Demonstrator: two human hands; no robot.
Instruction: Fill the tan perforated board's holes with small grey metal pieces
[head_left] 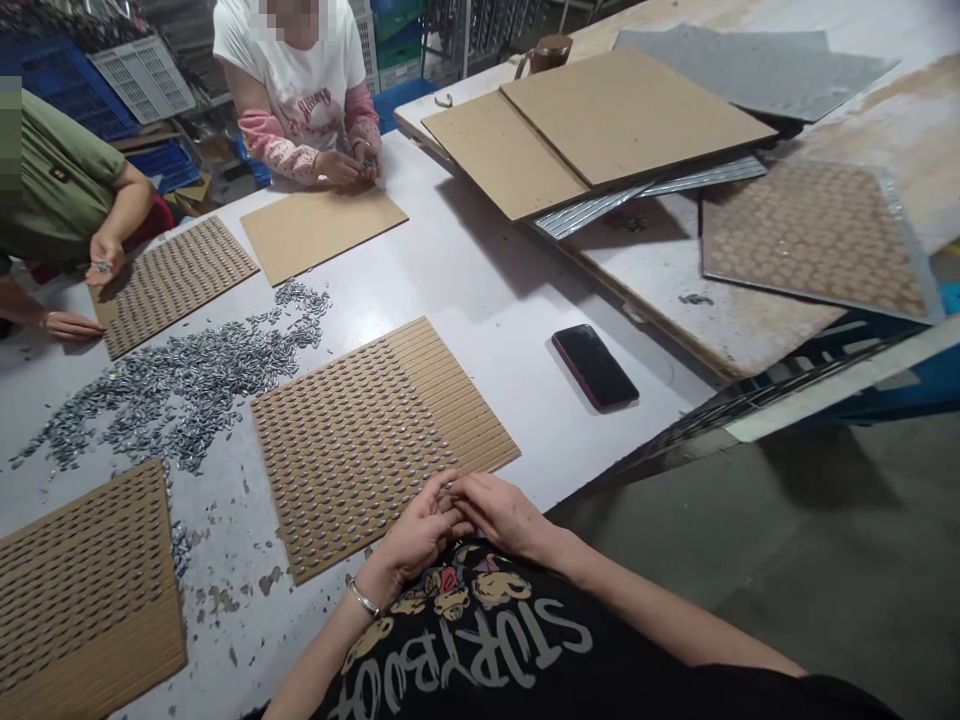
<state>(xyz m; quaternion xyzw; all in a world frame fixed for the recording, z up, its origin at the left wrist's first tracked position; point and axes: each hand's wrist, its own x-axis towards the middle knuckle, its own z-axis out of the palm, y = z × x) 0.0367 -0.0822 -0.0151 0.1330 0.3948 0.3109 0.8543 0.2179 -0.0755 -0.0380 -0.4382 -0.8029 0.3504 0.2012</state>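
Observation:
My left hand [417,533] and my right hand [501,512] meet at the near edge of a ribbed cardboard sheet [442,395] on the white table [487,290]. Their fingertips are pinched together on small grey metal pieces, too small to make out clearly. The sheet is covered with rows of the same metal pieces over most of its left part; its right strip is bare. A silver bracelet sits on my left wrist. A loose heap of the metal pieces [187,375] lies to the left of the sheet.
A dark phone [595,366] lies right of the sheet. Another filled sheet [82,580] is at near left. Two other people sit across the table with their own sheets [176,280]. Stacked boards [600,130] and trays [814,235] lie on a second table at right.

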